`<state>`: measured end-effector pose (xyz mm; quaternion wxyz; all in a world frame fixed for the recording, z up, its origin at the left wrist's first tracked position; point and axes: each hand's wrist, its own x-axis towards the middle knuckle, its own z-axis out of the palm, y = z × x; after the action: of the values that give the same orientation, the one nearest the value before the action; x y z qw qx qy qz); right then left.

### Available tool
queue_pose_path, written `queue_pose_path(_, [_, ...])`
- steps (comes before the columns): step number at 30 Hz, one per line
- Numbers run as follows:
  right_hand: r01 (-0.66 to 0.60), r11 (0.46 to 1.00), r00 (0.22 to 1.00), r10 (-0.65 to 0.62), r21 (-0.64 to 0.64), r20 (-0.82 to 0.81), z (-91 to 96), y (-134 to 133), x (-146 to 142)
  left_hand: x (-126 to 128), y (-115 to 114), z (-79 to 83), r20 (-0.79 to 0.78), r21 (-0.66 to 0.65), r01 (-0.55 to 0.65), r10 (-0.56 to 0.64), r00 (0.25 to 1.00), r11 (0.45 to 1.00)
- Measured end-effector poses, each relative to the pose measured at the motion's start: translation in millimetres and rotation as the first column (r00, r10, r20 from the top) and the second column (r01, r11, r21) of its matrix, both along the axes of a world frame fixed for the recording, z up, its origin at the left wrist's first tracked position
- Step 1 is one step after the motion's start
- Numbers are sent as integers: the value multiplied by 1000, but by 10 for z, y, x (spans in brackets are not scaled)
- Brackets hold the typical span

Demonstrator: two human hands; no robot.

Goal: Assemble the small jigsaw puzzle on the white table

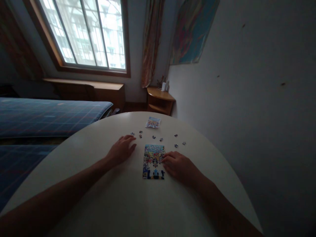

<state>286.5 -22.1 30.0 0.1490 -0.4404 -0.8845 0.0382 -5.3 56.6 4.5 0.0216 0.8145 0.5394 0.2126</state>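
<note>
A small, partly assembled jigsaw puzzle [154, 153] lies flat on the white round table [138, 204]; white gaps show in its lower middle part. My right hand [181, 167] rests at its right side, fingers together and curled against the puzzle's edge. Whether a loose piece is under those fingertips is hidden. To the left of the puzzle, my left hand [121, 149] hovers or rests low over the tabletop, thumb and fingers apart, holding nothing visible. Its fingertips are just short of a loose puzzle piece [132, 134]. Several more pieces, such as one dark piece [176, 145], are scattered beyond the puzzle.
A colourful printed picture card or packet [153, 122] lies near the table's far edge. Left of the table is a bed with a blue plaid mattress [49, 115]. A wooden corner shelf [161, 95] stands behind, and a white wall [247, 115] runs along the right.
</note>
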Motion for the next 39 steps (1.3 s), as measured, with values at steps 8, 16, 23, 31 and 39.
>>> queue_pose_path(8, [9, 1000, 1000, -9, -20, -7, 8, -21, -16, -138, 768, 168, -138, -136, -158, 139, 981, 978])
queue_pose_path(16, [5, 1000, 1000, -6, -20, -25, -21, -10, 4, -181, 978, 212, -186, -254, -65, 17, 982, 965])
queue_pose_path(23, [16, 998, 999, -18, -53, -42, 8, -13, -1, -158, 708, 242, -50, -184, 17, -27, 998, 983])
queue_pose_path(31, [29, 998, 998, -32, -59, -56, 8, -26, -3, 400, -340, 181, 205, -100, 225, -201, 958, 969])
queue_pose_path(39, [-31, 996, 982, 16, -80, -188, 34, -82, -39, 666, -585, 31, 375, -95, 335, -278, 884, 937])
